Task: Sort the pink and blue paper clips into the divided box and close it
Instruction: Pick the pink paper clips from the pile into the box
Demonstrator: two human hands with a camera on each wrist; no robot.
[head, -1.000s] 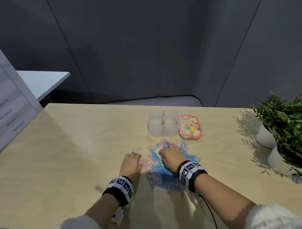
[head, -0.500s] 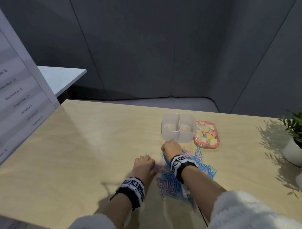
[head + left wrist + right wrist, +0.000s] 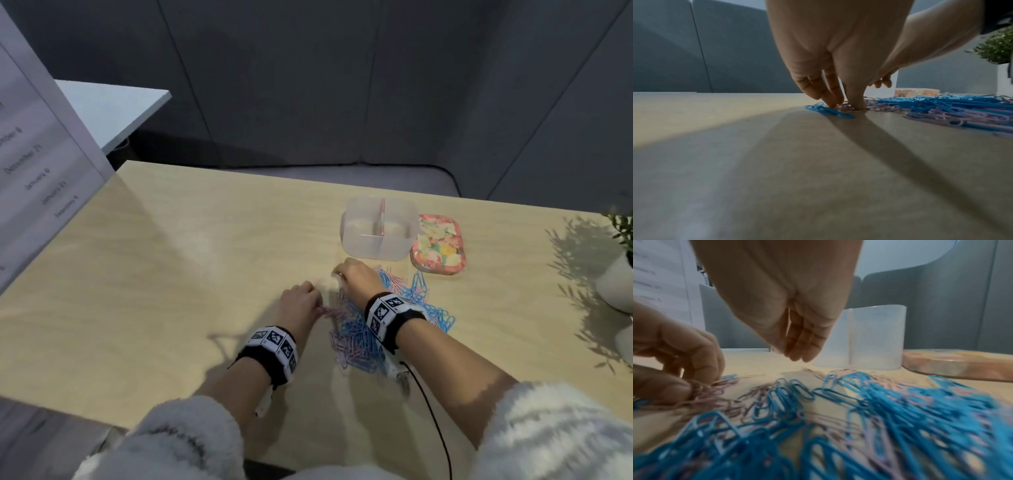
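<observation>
At the far left of the head view a slanted white sheet with printed grey lines [image 3: 37, 144] leans over the edge of the pale wooden table [image 3: 171, 274]. Left of centre, the left hand [image 3: 297, 301] rests its fingertips [image 3: 831, 101] on the table, thumb and fingers pinched on a small cluster of pink paper clips [image 3: 851, 108] at the left edge of the mixed pile of pink and blue paper clips [image 3: 363, 339]. Just right of it, the right hand [image 3: 358, 279] hovers above the pile's far end with its fingers [image 3: 803, 344] held together and pointing down; whether it holds a clip cannot be told. Behind the pile, in the upper centre, stands the translucent plastic box with a middle divider [image 3: 378, 228], open, apparently with no clips inside. Its flat floral pink lid [image 3: 440, 245] lies just beside the box on the right. At the right edge sits a green plant in a white pot [image 3: 616, 274].
</observation>
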